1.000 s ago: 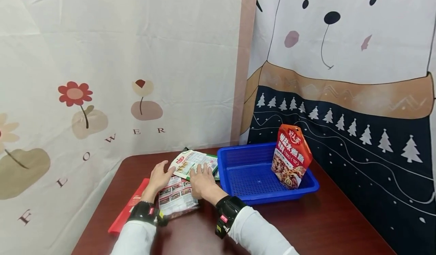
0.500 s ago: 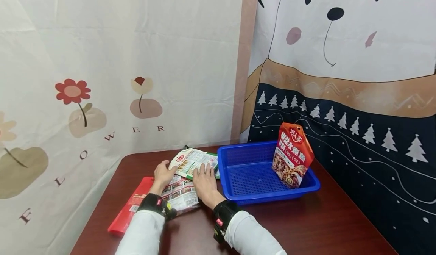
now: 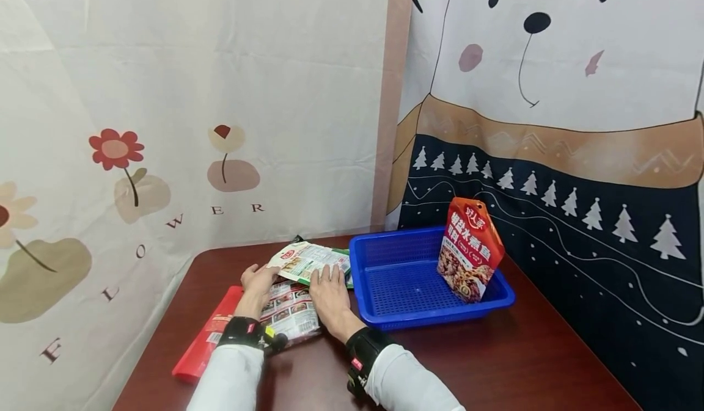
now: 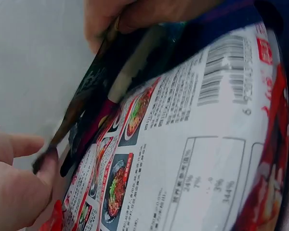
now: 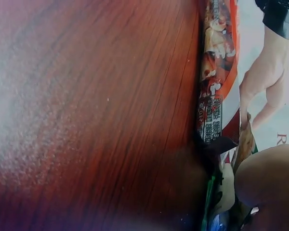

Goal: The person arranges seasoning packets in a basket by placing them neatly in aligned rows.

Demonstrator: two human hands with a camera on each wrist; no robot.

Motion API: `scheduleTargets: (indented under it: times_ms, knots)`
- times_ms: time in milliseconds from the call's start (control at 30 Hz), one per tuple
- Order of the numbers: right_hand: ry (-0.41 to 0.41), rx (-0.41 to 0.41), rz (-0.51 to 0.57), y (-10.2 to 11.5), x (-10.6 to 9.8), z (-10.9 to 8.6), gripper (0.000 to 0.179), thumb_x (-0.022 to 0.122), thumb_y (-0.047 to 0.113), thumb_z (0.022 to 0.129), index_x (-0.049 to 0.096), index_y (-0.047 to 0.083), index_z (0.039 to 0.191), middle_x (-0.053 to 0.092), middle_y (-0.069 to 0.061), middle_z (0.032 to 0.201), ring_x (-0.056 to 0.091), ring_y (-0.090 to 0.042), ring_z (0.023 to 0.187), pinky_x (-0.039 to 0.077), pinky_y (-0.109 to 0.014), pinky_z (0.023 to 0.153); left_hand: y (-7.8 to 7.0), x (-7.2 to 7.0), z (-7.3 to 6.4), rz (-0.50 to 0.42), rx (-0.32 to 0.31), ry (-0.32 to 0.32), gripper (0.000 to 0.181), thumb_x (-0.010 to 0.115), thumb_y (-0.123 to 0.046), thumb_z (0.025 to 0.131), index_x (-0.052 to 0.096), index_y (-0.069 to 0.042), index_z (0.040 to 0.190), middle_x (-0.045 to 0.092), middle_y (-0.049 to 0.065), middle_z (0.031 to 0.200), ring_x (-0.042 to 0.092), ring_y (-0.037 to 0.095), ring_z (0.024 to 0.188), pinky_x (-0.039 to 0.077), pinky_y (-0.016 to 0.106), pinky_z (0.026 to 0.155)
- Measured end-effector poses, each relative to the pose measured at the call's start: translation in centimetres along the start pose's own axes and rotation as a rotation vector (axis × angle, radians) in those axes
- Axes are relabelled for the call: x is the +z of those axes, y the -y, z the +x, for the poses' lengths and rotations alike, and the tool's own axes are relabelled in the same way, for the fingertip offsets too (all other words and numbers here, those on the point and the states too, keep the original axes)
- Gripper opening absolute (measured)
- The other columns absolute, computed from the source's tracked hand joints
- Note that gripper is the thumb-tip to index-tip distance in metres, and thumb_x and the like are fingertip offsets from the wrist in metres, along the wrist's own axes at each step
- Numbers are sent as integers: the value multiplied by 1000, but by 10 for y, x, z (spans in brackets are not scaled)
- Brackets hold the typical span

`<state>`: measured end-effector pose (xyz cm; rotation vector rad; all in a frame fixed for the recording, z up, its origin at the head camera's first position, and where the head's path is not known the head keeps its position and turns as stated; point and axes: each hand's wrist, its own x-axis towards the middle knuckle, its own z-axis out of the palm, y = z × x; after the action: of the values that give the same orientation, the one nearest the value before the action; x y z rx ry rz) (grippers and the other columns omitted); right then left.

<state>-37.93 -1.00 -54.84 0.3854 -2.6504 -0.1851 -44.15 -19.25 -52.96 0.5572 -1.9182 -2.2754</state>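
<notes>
My left hand [image 3: 257,286] pinches the left corner of a white-and-green food packet [image 3: 310,261]; in the left wrist view, thumb and finger meet on its dark edge. The right hand [image 3: 332,301] grips the same packet's near edge, fingers lying over its top, thumb mostly hidden in the head view. Beneath it lies a food packet printed with dish pictures [image 3: 289,313], its barcode and text side [image 4: 202,139] filling much of the left wrist view. The near edge of the upper packet stands raised off that lower one.
Right of the hands stands a blue plastic basket [image 3: 409,284] with an orange-red food packet [image 3: 470,252] upright in it. A red packet [image 3: 205,344] lies beside the left forearm on the brown table [image 3: 313,380]. Printed curtains hang behind.
The left hand's spread fingers have closed on the white-and-green packet's corner, which has shifted slightly left. The right hand has moved little.
</notes>
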Motion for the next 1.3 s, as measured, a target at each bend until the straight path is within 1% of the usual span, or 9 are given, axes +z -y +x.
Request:
scheduleTargets:
  times_ms: [133,233,400,567,700,800,900,1100,1300]
  knots:
    - [-40,9,18,-1,-2,-2,39,51,6,112,67,8,147,72,-21,148,69,-43,141,59,-49,119,1,1,2,-120,-71,57,80,63,4,108,18,13,174,28,35,180,45,36,162,51,33,128]
    - [-46,1,33,-2,-4,-4,39,52,6,112,67,8,147,72,-20,147,68,-43,142,59,-49,119,4,2,3,-147,-107,156,68,59,-2,113,28,15,171,33,32,179,45,32,162,55,26,121]
    - [-55,-24,43,0,-8,-6,40,50,10,112,67,9,148,74,-18,146,69,-41,140,60,-48,118,8,9,2,-186,-169,337,63,48,-8,119,22,12,174,30,28,182,35,33,169,46,34,131]
    - [-66,-43,36,3,-12,-8,41,49,12,113,67,10,150,74,-17,147,70,-39,140,59,-48,119,8,13,-2,-240,-183,347,63,47,-3,119,21,8,175,31,23,181,36,33,169,47,37,131]
    - [-60,-70,33,5,-18,-10,42,51,12,113,65,10,152,73,-18,150,70,-38,141,60,-49,119,6,8,-8,-212,-130,326,64,49,-2,118,23,5,176,40,22,177,53,25,154,60,26,114]
    - [-73,-88,45,7,-22,-13,42,53,11,113,65,10,153,72,-17,150,71,-37,139,61,-48,118,3,1,-14,-166,-69,311,62,52,-4,118,27,5,174,57,17,162,70,10,127,64,20,103]
    - [-79,-99,71,9,-27,-16,42,53,10,113,63,10,154,71,-17,151,70,-36,139,61,-47,117,-1,-7,-22,-145,-11,315,63,52,-5,118,26,6,174,65,9,150,73,-2,109,64,20,102]
    - [-59,-148,115,8,-40,-26,50,63,17,111,56,11,160,65,-16,158,66,-36,145,59,-48,120,-15,-20,-38,-117,72,344,60,47,-6,120,24,2,175,52,18,166,73,-4,114,64,23,107]
    - [32,-227,224,-3,-58,-34,67,59,47,115,44,12,170,55,-16,170,56,-39,158,52,-50,129,-32,-30,-56,-35,157,366,58,47,-11,121,29,-4,176,45,21,174,71,-3,123,62,22,109]
